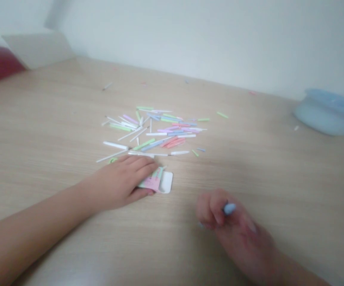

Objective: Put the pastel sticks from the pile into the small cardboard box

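Observation:
My left hand (130, 174) lies over a small pink and green cardboard box (152, 180) and grips it against the table, fingers on top and thumb along the near side. The box's white flap (166, 182) stands out at its right end, and most of the box is under my palm. To the right, my right hand (231, 230) is curled closed around something with a light blue tip (229, 208); the rest of it is hidden and the hand is blurred. Beyond both hands lies a loose heap of thin white sticks and pastel tubes (174, 133).
A pale blue, soft-looking container (329, 113) stands at the right by the wall. At the back left are a beige panel (40, 49) and a red object (0, 65). Several small coloured pieces lie scattered across the wooden table (55, 131).

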`<action>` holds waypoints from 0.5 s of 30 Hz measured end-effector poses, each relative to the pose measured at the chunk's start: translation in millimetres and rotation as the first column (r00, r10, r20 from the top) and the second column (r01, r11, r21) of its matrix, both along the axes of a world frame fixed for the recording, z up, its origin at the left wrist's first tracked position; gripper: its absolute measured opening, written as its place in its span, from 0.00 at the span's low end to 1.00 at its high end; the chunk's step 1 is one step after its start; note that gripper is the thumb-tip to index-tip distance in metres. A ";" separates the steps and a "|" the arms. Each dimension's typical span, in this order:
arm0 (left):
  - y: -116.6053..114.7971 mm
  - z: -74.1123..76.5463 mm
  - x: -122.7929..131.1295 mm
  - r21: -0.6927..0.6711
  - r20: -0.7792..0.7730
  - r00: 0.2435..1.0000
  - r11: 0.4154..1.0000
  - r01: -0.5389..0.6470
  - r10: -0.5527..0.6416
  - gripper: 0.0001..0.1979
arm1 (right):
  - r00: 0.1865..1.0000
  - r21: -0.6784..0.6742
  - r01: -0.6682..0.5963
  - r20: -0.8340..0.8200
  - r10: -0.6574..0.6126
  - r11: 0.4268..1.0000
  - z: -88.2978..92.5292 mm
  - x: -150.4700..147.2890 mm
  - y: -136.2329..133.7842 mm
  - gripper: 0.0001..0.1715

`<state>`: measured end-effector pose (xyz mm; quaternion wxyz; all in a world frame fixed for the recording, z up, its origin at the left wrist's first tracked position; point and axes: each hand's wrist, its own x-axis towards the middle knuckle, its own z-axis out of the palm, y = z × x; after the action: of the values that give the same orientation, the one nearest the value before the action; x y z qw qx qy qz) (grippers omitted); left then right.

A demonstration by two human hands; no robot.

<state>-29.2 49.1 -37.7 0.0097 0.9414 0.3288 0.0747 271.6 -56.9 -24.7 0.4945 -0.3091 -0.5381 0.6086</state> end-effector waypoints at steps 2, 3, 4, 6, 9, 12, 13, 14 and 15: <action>-0.3 0.7 0.4 -0.010 -0.008 1.000 1.000 -0.001 0.001 0.33 | 0.999 0.037 0.003 0.045 -0.004 0.999 -2.7 1.8 -4.2 0.23; -0.4 1.1 0.6 -0.015 -0.013 1.000 1.000 -0.004 0.004 0.33 | 0.998 0.060 -0.004 0.065 0.001 0.998 -3.9 2.5 -5.5 0.22; -0.6 1.6 0.8 -0.019 -0.018 1.000 1.000 -0.007 0.006 0.32 | 0.996 0.083 -0.018 0.084 0.011 0.996 -4.9 3.1 -6.2 0.22; -0.9 2.7 1.2 -0.027 -0.030 0.999 1.000 -0.013 0.012 0.32 | 0.994 0.137 -0.047 0.107 0.032 0.989 -6.3 3.6 -6.2 0.21; -1.2 4.2 1.6 -0.037 -0.044 0.999 0.999 -0.020 0.018 0.33 | 0.990 0.151 -0.056 0.136 0.035 0.987 -8.5 3.0 -3.8 0.18; -1.2 5.0 1.7 -0.038 -0.051 0.998 0.999 -0.028 0.026 0.33 | 0.988 0.100 -0.014 0.154 -0.001 0.995 -12.6 2.1 -0.5 0.16; -1.2 5.0 1.7 -0.037 -0.052 0.998 0.999 -0.030 0.028 0.33 | 0.988 0.083 0.001 0.153 -0.013 0.997 -14.2 1.7 0.4 0.16; -1.2 4.9 1.7 -0.037 -0.052 0.998 0.999 -0.031 0.029 0.33 | 0.989 0.071 0.012 0.148 -0.023 0.997 -15.7 1.2 1.2 0.15; -1.1 4.6 1.8 -0.037 -0.051 0.998 0.999 -0.031 0.029 0.33 | 0.989 0.061 0.022 0.142 -0.030 0.998 -17.0 0.6 2.0 0.15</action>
<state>-27.4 48.0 -33.1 0.0182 0.9375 0.3446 0.0449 272.2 -54.9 -41.7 0.4716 -0.3439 -0.5858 0.5623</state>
